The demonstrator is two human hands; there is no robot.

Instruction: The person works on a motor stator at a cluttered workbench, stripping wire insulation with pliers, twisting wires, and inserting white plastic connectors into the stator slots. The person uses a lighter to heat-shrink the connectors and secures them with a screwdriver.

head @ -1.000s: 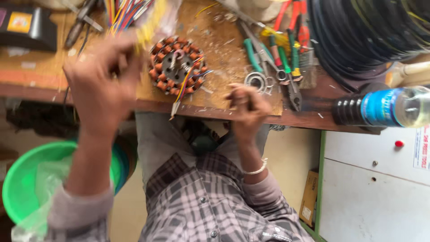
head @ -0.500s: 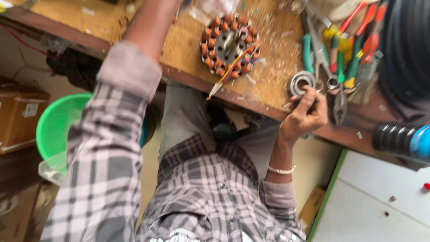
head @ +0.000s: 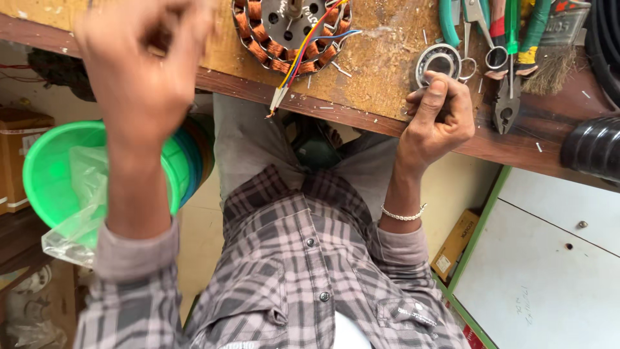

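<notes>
A round motor stator [head: 290, 29] with copper windings lies on the worn wooden bench [head: 381, 84]. Its coloured wires [head: 294, 68] trail over the front edge. My left hand [head: 139, 71] is raised close to the camera, left of the stator, blurred with curled fingers; whether it holds anything is unclear. My right hand [head: 439, 119] rests at the bench's front edge with its fingers closed and thumb up, just below a steel ball bearing [head: 438, 61]. Nothing shows inside that fist.
Pliers [head: 504, 103], green-handled tools [head: 513, 32] and a brush [head: 549, 64] lie at the back right, beside a black hose [head: 594, 145]. A green basin [head: 51, 168] with a plastic bag stands lower left, near a cardboard box [head: 19, 152]. A white cabinet [head: 542, 258] stands lower right.
My left arm has pulled back from its reach across the bench, and the hand now hangs near the camera. The right hand has stayed by the bearing. The view has tilted downward.
</notes>
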